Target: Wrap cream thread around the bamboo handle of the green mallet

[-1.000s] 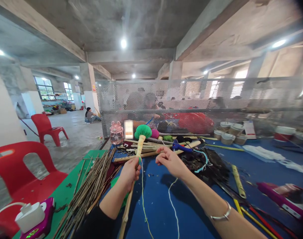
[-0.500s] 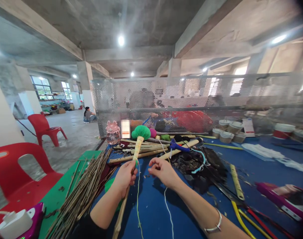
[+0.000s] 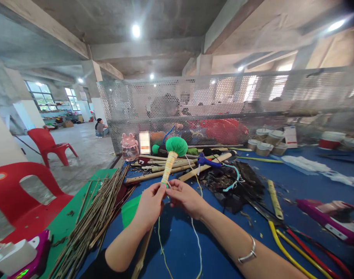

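Note:
My left hand grips a bamboo stick that is wound with pale string and topped by a green fabric ball. The stick is held upright over the blue table, leaning a little right. My right hand meets the left at the stick and pinches a thin pale string, whose ends hang down between my forearms. A metal bangle sits on my right wrist.
A bundle of thin brown sticks lies left on a green mat. Bamboo rods, blue scissors, dark feathers, lidded tubs, red and yellow rods. Mesh screen behind. Red chairs left.
My hands have come together on the stick. The green-topped stick has swung up and to the right, and my right hand has drawn the string in toward it.

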Tool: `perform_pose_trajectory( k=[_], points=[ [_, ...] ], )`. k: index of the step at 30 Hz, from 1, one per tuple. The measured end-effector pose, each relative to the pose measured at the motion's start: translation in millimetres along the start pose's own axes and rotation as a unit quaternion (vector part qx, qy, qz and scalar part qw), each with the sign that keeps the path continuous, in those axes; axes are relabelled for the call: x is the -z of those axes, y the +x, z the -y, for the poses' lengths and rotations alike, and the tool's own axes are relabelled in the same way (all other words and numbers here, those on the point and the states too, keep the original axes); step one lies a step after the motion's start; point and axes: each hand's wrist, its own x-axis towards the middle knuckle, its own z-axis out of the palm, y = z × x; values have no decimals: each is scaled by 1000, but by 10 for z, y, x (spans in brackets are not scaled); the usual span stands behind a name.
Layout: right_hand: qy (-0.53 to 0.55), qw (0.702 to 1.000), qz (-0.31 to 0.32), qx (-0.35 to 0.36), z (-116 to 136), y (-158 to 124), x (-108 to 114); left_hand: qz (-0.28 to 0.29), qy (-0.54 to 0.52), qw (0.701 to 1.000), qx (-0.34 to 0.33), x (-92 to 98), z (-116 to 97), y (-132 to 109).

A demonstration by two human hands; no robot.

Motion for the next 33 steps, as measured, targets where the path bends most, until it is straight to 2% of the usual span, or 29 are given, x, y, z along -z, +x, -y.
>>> perform_pose_trajectory(
  k=[4,8,11,15,18,20,24,27,29,31,33],
  points=[
    [-72,990,-103,63,70,28,88,5,-22,999,33,-5,-24,-3],
    [-90,984,-124,91,163,32,170,25,-69,995,60,-31,-55,-15],
    [-85,986,-117,82,190,34,189,29,-99,993,61,-35,-64,-19],
    [-74,991,-95,63,184,42,165,79,-160,983,50,-27,-72,-31],
    [-55,992,-83,77,182,39,172,119,-190,973,51,-37,-60,-56],
    [-37,994,-52,85,187,27,191,142,-201,968,51,-60,-36,-78],
    [-5,998,42,47,201,-4,199,174,-203,962,60,-139,27,-122],
    [7,998,21,57,198,-11,160,141,-139,979,46,-189,59,-135],
    [3,997,-21,68,191,-4,134,67,-70,995,-10,-197,67,-129],
    [-11,996,-45,72,186,7,128,-13,-8,998,-60,-186,61,-115],
    [-18,996,-33,76,186,14,149,-43,18,997,-68,-169,42,-106]
  ],
)
